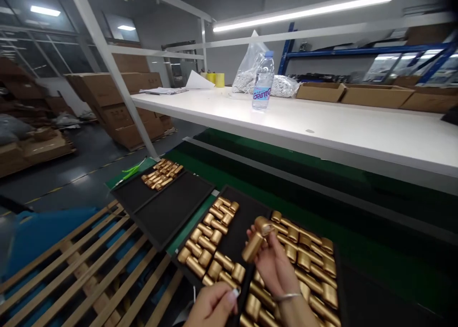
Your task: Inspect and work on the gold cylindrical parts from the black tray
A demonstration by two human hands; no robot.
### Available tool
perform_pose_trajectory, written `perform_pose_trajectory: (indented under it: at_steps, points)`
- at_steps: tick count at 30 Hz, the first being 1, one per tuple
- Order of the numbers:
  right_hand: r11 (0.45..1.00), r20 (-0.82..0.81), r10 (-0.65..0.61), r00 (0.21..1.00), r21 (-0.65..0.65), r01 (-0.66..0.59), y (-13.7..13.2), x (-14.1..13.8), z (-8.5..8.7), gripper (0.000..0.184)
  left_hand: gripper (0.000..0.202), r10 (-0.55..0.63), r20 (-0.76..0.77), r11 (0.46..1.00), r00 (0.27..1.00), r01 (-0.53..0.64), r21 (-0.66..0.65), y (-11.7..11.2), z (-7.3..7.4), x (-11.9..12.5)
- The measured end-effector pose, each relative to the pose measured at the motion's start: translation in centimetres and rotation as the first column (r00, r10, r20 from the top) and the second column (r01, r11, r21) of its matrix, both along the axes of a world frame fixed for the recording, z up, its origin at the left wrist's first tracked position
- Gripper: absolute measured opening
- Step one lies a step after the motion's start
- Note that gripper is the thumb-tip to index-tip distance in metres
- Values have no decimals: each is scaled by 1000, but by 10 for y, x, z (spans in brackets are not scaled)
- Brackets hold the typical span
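Observation:
My right hand [274, 265] holds up a gold, hammer-shaped part [255, 243], with a wide round head and a cylindrical stem. Its fingers are wrapped around the piece, above a black tray [243, 217]. Low in the view, my left hand [214, 305] is closed in a pinch near the tray's front. A small pale spot shows at its thumb tip; I cannot tell whether it is a nail or something held. Rows of similar gold parts [206, 238] lie in the tray to the left, and more gold parts [309, 262] fill its right side.
Another black tray [170, 212] on the left bears a cluster of gold parts [162, 174] and a bright green tool [130, 171] beside it. A wooden pallet [89, 274] stands at lower left. Above runs a white shelf [214, 102] with a water bottle [263, 83] and cardboard trays [375, 95].

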State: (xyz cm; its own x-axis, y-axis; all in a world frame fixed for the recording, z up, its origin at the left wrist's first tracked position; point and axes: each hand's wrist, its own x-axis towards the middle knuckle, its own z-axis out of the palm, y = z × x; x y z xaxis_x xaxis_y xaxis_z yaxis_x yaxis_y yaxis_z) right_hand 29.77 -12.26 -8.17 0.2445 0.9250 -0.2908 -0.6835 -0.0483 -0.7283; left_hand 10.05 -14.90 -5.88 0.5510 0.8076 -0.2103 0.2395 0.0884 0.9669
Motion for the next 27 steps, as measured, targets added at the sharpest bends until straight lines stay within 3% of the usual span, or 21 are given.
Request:
perform_pose_trajectory:
  at_steps: [2,3,9,13,17,21,27]
  points:
    - [996,-371,-63,926,-77,37,-13,5,20,30,50,-73,64,997,995,72,26,-1,8,16]
    - [993,-465,-84,881,-109,38,-18,6,28,27,48,-87,94,996,992,86,21,-3,11,24]
    - [997,-728,-27,685,-74,-39,-37,4,46,22,35,-57,171,998,984,51,41,-15,22,46]
    - [994,-705,-14,709,-84,-63,-39,-2,48,16,32,-91,150,993,985,79,89,-16,24,46]
    - [995,-695,-63,717,-99,-9,-36,-5,49,20,32,-85,118,990,989,70,123,-14,26,44]
    - [992,-576,-103,811,-124,38,-34,-10,50,20,33,-50,59,987,997,40,157,-13,28,42]
    - [965,-354,-255,900,-149,215,-38,-25,61,46,34,-30,-81,993,996,39,112,-17,28,38]
